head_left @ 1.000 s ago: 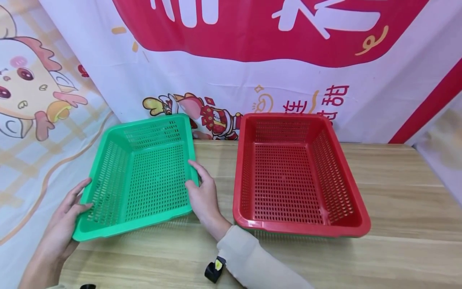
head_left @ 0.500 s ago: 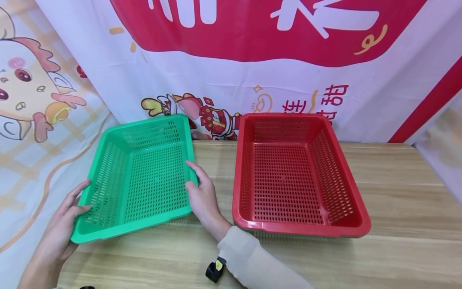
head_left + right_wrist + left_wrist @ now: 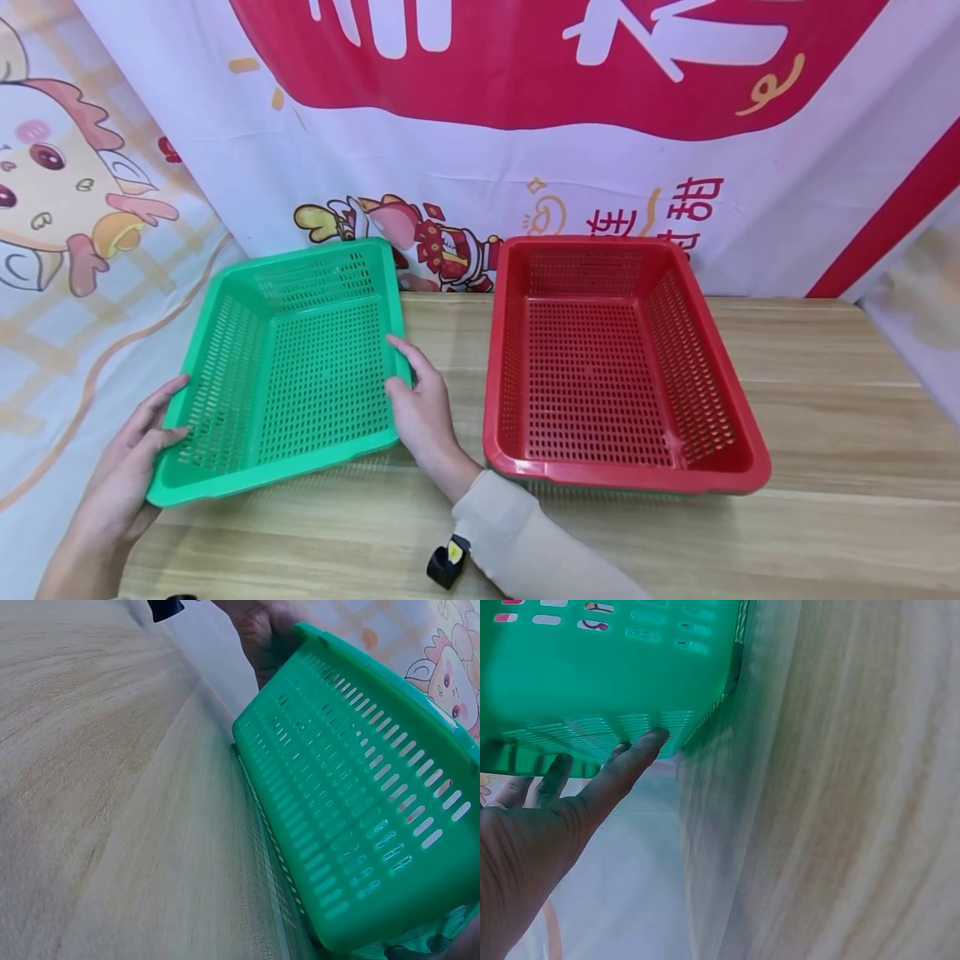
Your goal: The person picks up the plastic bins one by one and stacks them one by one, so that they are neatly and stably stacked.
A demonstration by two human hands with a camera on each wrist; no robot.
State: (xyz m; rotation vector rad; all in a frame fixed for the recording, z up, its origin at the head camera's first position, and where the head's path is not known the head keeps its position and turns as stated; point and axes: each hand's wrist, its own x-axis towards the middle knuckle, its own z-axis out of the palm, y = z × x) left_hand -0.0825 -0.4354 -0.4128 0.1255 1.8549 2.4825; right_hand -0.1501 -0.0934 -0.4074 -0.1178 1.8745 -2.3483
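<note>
A rectangular green plastic basket (image 3: 277,477) with slotted walls stands at the left of the table, turned at a slight angle. My left hand (image 3: 123,475) grips its left rim near the front corner, thumb over the edge. On the opposite side, my right hand (image 3: 426,417) holds the right rim with thumb and forefinger over the top. In the left wrist view, fingers (image 3: 622,772) lie against the outside of the basket wall (image 3: 607,675). The right wrist view shows the basket's near wall (image 3: 337,795) low against the tabletop, with fingertips (image 3: 409,951) under the rim.
A red basket (image 3: 622,475) of similar shape stands to the right, with a strip of wooden table (image 3: 457,333) between the two. Printed cloth (image 3: 450,150) hangs behind, and another cloth (image 3: 90,350) borders the left side. A black strap piece (image 3: 446,565) sits by the right sleeve.
The green basket and the left hand have shifted very slightly to the left in the head view. Both hands keep their hold, and the red basket stays put.
</note>
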